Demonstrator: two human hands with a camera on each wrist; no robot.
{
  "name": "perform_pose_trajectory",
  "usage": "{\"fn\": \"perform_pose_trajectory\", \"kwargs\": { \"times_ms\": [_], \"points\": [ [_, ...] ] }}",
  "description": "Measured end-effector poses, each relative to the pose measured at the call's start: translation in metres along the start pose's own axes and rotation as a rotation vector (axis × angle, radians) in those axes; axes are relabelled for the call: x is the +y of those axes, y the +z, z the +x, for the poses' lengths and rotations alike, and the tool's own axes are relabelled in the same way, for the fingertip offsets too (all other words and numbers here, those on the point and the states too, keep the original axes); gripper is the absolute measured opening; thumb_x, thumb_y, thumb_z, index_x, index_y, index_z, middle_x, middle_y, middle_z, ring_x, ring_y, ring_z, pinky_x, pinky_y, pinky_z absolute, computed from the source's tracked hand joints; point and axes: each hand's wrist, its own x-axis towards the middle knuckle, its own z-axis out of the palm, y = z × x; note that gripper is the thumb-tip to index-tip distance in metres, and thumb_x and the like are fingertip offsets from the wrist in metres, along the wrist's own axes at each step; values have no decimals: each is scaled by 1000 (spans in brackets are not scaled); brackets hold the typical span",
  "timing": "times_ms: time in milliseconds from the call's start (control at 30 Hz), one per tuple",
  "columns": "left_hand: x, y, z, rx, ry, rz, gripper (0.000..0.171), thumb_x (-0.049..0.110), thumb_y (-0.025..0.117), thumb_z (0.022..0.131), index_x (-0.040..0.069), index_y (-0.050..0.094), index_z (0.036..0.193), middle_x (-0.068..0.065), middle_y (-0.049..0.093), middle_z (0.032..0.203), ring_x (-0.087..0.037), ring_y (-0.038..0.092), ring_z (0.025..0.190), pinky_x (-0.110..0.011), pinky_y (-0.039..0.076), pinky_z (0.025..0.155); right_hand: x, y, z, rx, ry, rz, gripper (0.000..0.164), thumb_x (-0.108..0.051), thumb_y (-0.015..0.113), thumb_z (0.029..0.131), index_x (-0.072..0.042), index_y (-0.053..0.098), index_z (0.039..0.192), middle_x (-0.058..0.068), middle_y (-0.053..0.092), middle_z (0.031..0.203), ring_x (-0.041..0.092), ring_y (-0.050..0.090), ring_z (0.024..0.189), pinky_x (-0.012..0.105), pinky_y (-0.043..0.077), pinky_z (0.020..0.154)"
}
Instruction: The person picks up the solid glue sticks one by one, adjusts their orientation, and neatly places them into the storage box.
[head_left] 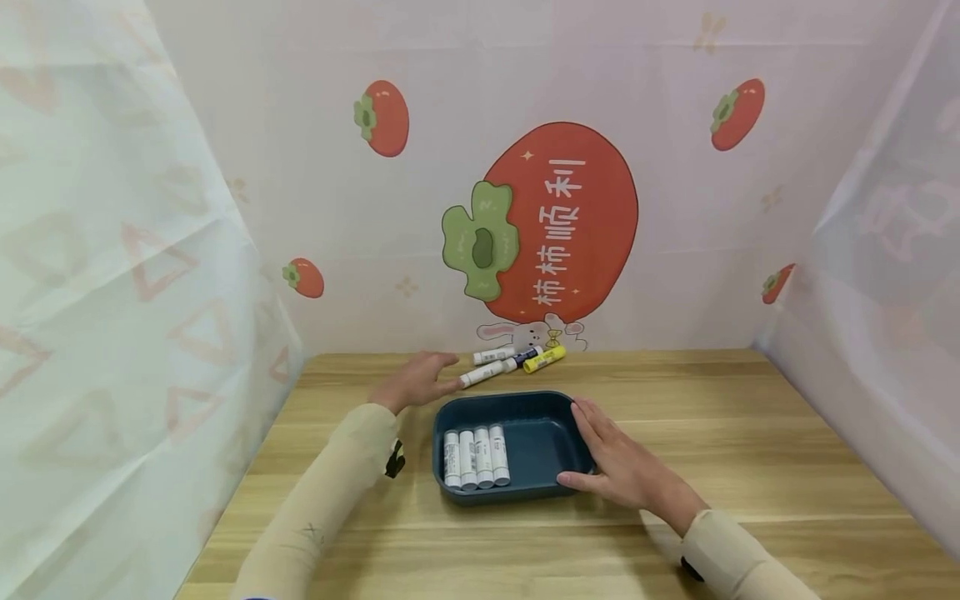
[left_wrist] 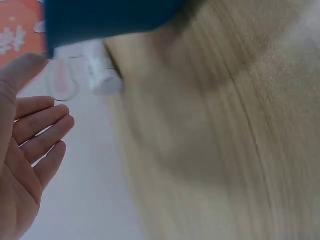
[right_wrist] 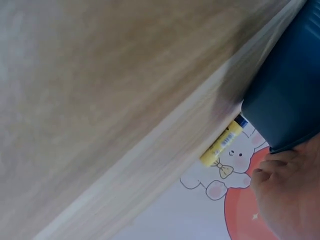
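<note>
A dark blue tray [head_left: 551, 487] stands on the table, with several white tubes like glue sticks [head_left: 476, 457] lying side by side in its left half. My right hand [head_left: 618, 460] rests at the tray's right rim, fingers fairly straight along that side and thumb over the front corner. Behind the tray's left corner, my left hand [head_left: 420, 380] reaches out with fingers extended and nothing held. Its fingertips are close to a loose white stick [head_left: 482, 374]. In the left wrist view the palm of the left hand [left_wrist: 30, 145] shows with spread fingers beside the tray [left_wrist: 107, 20].
Near the wall lie another white stick [head_left: 493, 356], a navy one [head_left: 527, 356] and a yellow one [head_left: 544, 359]. A printed wall sheet [head_left: 675, 292] rises at the back edge of the wooden table [head_left: 712, 450]. Further sheets [head_left: 885, 292] hang at both sides.
</note>
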Motion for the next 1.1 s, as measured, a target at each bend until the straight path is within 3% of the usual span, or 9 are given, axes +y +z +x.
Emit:
{"fn": "perform_pose_trajectory", "kwargs": {
  "times_ms": [167, 433, 567, 767, 900, 1100],
  "points": [
    [-15, 14, 11, 29, -37, -59, 52, 26, 75, 100, -7, 64, 138, -25, 68, 140, -41, 65, 131, -54, 53, 112, 0, 0, 1, 6, -8, 9, 114, -80, 56, 92, -9, 14, 171, 11, 11, 180, 37, 17, 165, 61, 33, 127],
    [-34, 33, 20, 89, -194, -133, 49, 31, 83, 94, 2, 71, 132, -13, 75, 129, -31, 71, 121, -49, 57, 107, -2, -2, 3, 0, -18, -7, 116, -83, 53, 92, -9, 12, 171, 9, 9, 180, 34, 16, 166, 58, 33, 128],
    [-38, 39, 23, 137, -181, -128, 46, 31, 87, 89, 4, 76, 125, -9, 79, 120, -27, 73, 114, -48, 58, 103, -3, -4, 4, -8, -10, -7, 117, -83, 53, 91, -10, 11, 171, 8, 8, 180, 34, 16, 166, 58, 32, 128],
    [-43, 46, 31, 190, -102, -86, 25, 26, 88, 86, 14, 84, 108, -1, 83, 100, -17, 76, 96, -42, 60, 90, -4, -4, 7, -18, -7, 7, 116, -83, 53, 91, -10, 10, 171, 9, 8, 180, 34, 15, 166, 59, 32, 128],
    [-43, 48, 36, 193, -65, -57, 22, 23, 87, 88, 14, 84, 109, 0, 83, 99, -15, 78, 94, -41, 60, 91, -2, -4, 6, -22, 2, 6, 116, -83, 53, 92, -11, 10, 171, 10, 8, 180, 34, 15, 166, 59, 32, 128],
    [-38, 49, 38, 210, -77, -28, 24, 22, 86, 90, 11, 84, 111, -5, 83, 105, -22, 78, 100, -44, 61, 93, 2, 0, 1, -25, 15, 12, 116, -84, 52, 92, -11, 9, 171, 9, 6, 180, 34, 14, 166, 59, 31, 128]
  ]
}}
